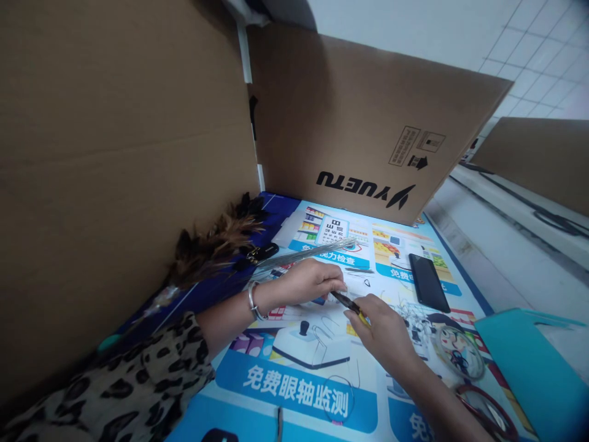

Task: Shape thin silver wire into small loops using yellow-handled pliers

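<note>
My right hand (384, 328) is closed around pliers (346, 301) with dark jaws and yellow on the handles. The jaws point up and left, close to the fingertips of my left hand (317, 279). Those left fingers are pinched together; what they hold is too small to make out. Behind my left hand lies a bundle of thin, straight silver wires (317, 247), slanting across the printed sheet. Short pieces of wire and a small bent loop (367, 283) lie just beyond the pliers. Thin bent wires (327, 331) rest on the sheet below my hands.
Tall cardboard panels (294, 123) stand at the left and back. Brown feathers (216, 245) and a black tag (264, 252) lie along the left side. To the right are a black phone (429, 282), a clear round roll (460, 353), a reddish ring (488, 408) and a teal folder (529, 368).
</note>
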Action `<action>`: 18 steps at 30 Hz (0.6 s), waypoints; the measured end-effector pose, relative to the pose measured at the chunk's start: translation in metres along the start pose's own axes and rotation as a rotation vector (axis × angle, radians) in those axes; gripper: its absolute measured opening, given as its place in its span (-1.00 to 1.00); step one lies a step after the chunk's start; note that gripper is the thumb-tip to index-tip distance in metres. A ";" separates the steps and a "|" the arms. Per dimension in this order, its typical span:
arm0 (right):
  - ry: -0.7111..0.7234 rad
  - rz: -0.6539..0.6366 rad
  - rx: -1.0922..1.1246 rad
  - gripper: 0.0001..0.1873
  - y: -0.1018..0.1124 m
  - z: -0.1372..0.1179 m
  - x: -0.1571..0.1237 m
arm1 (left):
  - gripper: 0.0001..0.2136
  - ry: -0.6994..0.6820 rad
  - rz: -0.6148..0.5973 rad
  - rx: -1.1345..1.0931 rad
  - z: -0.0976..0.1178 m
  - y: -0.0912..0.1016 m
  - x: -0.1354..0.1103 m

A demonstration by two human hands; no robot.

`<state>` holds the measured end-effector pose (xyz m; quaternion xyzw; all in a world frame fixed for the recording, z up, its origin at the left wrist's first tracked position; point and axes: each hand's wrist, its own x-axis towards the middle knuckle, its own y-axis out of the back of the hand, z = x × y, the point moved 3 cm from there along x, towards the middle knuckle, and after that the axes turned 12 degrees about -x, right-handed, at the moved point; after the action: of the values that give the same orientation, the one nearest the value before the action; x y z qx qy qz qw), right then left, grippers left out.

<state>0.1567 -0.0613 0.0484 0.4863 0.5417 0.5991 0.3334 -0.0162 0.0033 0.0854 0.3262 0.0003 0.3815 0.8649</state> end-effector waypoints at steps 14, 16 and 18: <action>-0.039 -0.116 0.150 -0.79 0.000 -0.001 0.000 | -0.74 -0.152 -0.045 0.123 0.001 0.000 -0.003; -0.042 -0.132 0.160 -0.79 0.001 -0.001 0.000 | -0.74 -0.166 -0.053 0.124 -0.002 -0.001 -0.003; -0.038 -0.153 0.175 -0.78 0.002 -0.002 0.001 | -0.74 -0.169 -0.065 0.125 -0.004 -0.002 -0.003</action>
<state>0.1549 -0.0613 0.0512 0.4821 0.6212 0.5131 0.3442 -0.0180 0.0023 0.0802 0.4102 -0.0384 0.3236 0.8518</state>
